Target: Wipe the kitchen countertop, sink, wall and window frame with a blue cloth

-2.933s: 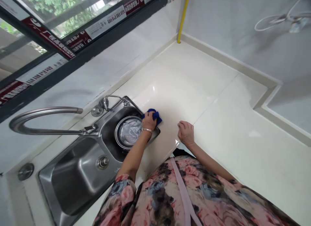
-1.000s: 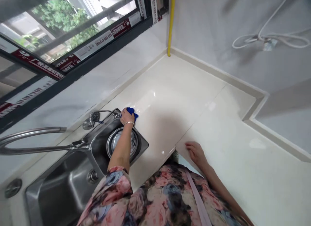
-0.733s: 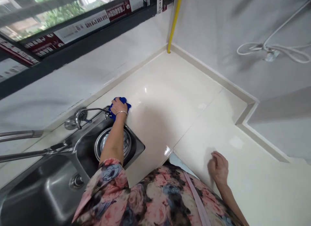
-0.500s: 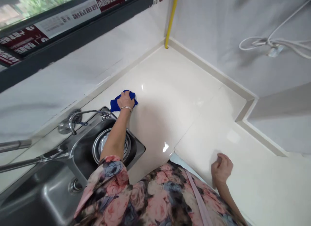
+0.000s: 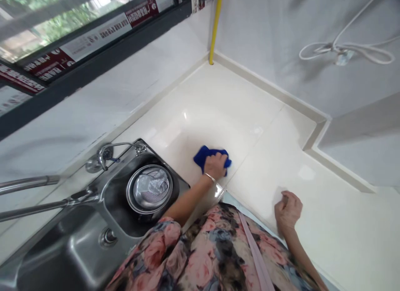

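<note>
The left hand (image 5: 215,166) presses down on a blue cloth (image 5: 208,154), its grip closed over the cloth's near edge — a thin bracelet shows at the wrist. The cloth lies bunched on the glossy cream surface (image 5: 218,99), to the right of the steel sink (image 5: 93,241) and well apart from the strainer basket (image 5: 150,191) in the small basin. The right hand (image 5: 289,209) rests on the surface near its front edge, fingers loosely curled, pinching nothing.
</note>
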A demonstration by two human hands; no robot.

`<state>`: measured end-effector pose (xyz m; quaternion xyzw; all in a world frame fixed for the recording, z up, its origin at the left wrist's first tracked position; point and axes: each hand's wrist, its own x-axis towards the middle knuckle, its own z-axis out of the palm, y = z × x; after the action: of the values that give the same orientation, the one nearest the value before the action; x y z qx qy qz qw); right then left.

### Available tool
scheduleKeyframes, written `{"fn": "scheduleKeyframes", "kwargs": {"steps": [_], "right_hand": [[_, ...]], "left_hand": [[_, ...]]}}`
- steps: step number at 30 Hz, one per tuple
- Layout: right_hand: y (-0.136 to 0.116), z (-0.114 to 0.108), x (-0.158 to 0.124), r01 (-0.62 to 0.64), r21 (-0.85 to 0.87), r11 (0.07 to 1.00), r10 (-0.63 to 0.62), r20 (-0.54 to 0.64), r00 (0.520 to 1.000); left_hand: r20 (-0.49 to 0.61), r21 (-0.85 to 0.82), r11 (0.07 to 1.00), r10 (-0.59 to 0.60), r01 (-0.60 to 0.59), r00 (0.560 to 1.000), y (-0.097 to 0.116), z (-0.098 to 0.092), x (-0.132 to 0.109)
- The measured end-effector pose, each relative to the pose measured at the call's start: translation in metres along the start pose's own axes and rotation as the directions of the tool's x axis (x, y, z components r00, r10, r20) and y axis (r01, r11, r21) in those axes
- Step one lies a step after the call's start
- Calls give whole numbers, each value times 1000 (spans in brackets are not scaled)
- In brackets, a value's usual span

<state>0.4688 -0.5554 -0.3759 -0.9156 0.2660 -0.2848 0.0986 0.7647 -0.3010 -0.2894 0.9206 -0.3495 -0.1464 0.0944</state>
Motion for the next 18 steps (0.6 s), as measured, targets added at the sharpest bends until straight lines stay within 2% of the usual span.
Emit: {"fn": "scheduleKeyframes", "kwargs": {"steps": [2, 4, 7, 10, 14, 18], "right_hand": [[0, 2, -1, 13, -6, 1000, -13, -13, 1000], [0, 4, -1, 18, 6, 1000, -17, -16, 1000], [0, 4, -1, 10, 48, 999, -10, -4, 1000], [0, 3, -1, -10, 61, 998, 10, 3, 1000], [1, 3, -1, 8, 44, 999, -8, -1, 1000], [1, 4, -1, -14, 44, 999, 13, 21, 1000]], "left_hand": [[38, -11, 992, 129, -129, 991, 40, 20, -11], [51, -32, 962, 272, -270, 961, 66, 34, -15], [68, -80, 930, 364, -358, 929, 76, 41, -6], [53, -111, 947, 309, -302, 950, 59, 29, 23], [-9, -89, 994, 59, -59, 998, 19, -5, 83], [-75, -83, 989, -127, 121, 989, -29, -40, 139]]}}
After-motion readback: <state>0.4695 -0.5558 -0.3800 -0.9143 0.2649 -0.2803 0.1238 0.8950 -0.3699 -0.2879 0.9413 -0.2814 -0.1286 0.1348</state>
